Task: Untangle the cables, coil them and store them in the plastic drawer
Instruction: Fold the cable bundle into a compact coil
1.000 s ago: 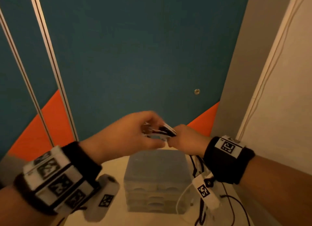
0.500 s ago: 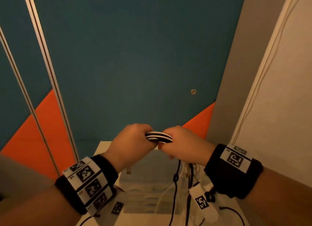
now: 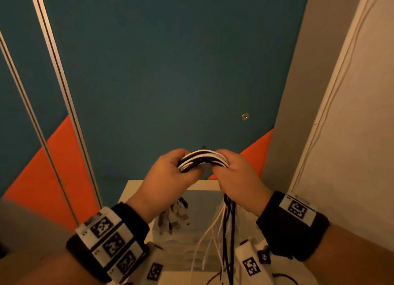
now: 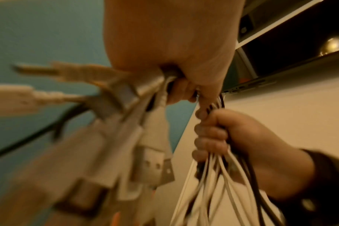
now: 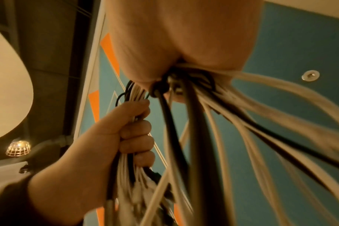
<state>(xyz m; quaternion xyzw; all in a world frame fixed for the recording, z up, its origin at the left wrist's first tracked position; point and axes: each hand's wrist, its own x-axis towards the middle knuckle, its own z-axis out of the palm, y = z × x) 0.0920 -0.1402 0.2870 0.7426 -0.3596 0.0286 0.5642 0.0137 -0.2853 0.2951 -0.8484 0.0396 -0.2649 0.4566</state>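
A bundle of black and white cables (image 3: 202, 159) arches between my two hands, held up in front of the blue wall. My left hand (image 3: 170, 174) grips one end, and several plug ends (image 3: 173, 217) dangle below it (image 4: 151, 152). My right hand (image 3: 232, 174) grips the other side, with long loose strands (image 3: 226, 231) hanging from its fist (image 5: 203, 137). Each wrist view shows the other hand fisted round the bundle: the right hand (image 4: 219, 137) and the left hand (image 5: 130, 137). The clear plastic drawer unit (image 3: 202, 252) stands on the white table below my hands, with the hanging cables partly hiding it.
A white table (image 3: 132, 186) holds the drawer unit. A blue and orange wall panel (image 3: 160, 71) rises straight ahead, and a pale wall (image 3: 351, 135) with a thin cord stands close on the right. More cable lies on the table at the lower right (image 3: 283, 278).
Both hands have risen and drawn slightly apart, pulling the bundle into a longer arch. The plug ends and loose strands now hang free below the hands.
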